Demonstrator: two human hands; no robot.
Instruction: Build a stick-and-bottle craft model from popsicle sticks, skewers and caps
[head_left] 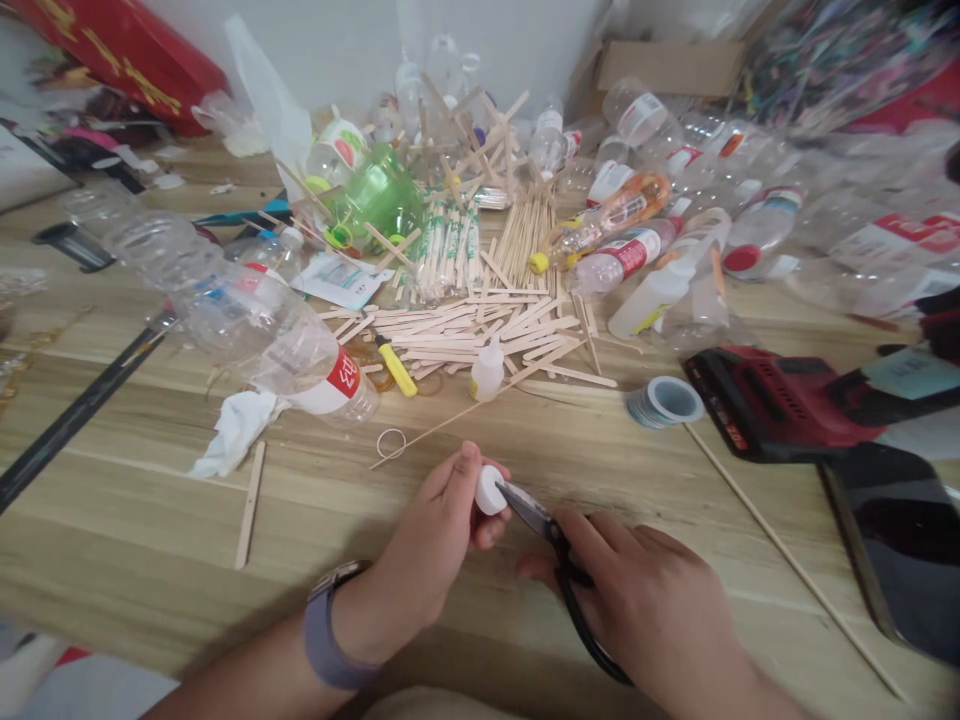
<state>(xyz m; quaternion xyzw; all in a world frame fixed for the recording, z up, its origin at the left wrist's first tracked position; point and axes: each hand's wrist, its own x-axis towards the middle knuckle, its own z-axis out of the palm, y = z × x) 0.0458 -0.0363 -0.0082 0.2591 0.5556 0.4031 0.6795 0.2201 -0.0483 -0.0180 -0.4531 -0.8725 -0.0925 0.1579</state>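
Between the thumb and fingers of my left hand (442, 520) is a white bottle cap (489, 490), held above the near part of the table. My right hand (652, 590) is closed around black-handled scissors (531, 508). The scissors' tip touches the face of the cap. Just beyond my hands stands a small white glue bottle (487, 370). A thin wooden skewer (442, 424) lies in front of it, beside a thin white ring (391, 443). A single craft stick (251, 505) rests to the left of my left hand.
A pile of craft sticks (450, 330) spreads across the middle. Clear plastic bottles (300, 350) lie at left and right, near a green bottle (382, 200). At right are a tape roll (666, 402), a red-black power tool (780, 400) and a phone (900, 540). A yellow-handled tool (396, 368) lies centrally.
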